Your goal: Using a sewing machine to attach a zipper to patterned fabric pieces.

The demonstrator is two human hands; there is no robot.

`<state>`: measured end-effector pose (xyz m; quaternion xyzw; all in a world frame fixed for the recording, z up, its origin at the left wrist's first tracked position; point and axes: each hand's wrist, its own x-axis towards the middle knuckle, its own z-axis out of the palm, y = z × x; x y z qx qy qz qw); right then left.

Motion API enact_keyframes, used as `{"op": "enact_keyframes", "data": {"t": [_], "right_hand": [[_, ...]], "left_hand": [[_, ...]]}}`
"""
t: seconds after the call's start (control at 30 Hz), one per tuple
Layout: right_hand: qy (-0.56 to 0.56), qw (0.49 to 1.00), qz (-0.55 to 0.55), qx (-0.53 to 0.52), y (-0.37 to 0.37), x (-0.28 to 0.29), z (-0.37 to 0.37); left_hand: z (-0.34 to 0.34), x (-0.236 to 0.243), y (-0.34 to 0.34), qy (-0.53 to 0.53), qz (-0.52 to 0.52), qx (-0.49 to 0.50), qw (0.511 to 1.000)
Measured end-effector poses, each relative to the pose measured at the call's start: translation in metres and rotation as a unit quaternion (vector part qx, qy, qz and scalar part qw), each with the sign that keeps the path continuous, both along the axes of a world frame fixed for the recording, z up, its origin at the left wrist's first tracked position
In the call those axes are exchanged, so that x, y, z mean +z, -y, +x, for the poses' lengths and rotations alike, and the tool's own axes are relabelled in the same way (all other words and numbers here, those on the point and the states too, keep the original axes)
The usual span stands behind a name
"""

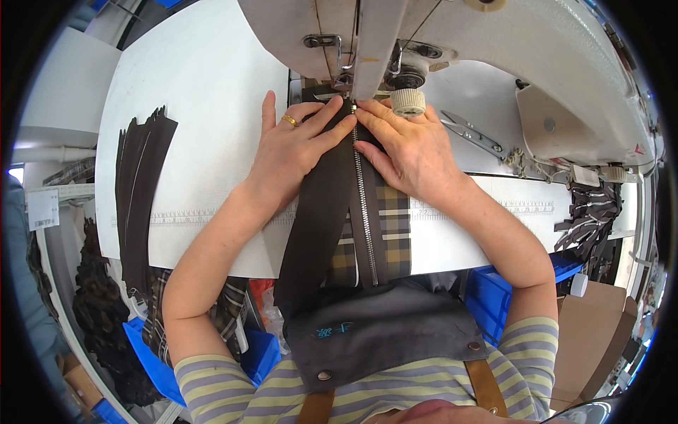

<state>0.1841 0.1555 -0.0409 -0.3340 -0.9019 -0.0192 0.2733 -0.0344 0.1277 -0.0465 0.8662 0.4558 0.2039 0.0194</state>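
A dark strip of cloth (311,226) lies under the sewing machine's head and runs down toward my lap. Along it is a metal-toothed zipper (364,205) on dark tape, with plaid cloth (395,244) beneath. My left hand (289,145), a gold ring on one finger, rests spread on the dark cloth left of the teeth. Its fingertips reach the zipper's upper end. On the other side my right hand (424,152) presses its fingertips and thumb, held apart, along the tape. Both hands are open, just below the presser-foot area, which is partly hidden.
The white sewing machine (494,32) overhangs the work, with a ridged knob (408,102) near my right fingers. Metal snips (473,134) lie to the right. More zippers (141,191) are at the table's left, and a dark bundle (593,212) hangs at its right edge. Blue bins (487,293) sit below.
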Motion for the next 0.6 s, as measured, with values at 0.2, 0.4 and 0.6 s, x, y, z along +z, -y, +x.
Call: {"op": "enact_keyframes", "data": {"t": [0.2,0.4,0.6], "right_hand": [[-0.004,1.0,0.003,0.001,-0.0004,-0.0004,-0.0007],[0.005,1.0,-0.024,0.002,-0.0017,0.0014,0.0008],[0.033,0.999,-0.03,0.029,-0.0063,0.0017,0.0047]], "left_hand": [[0.0,0.0005,0.0008,0.009,0.003,-0.002,1.0],[-0.0004,0.0025,-0.0002,-0.012,0.017,-0.002,1.0],[0.0018,0.0057,0.0017,-0.016,-0.007,0.018,1.0]]}}
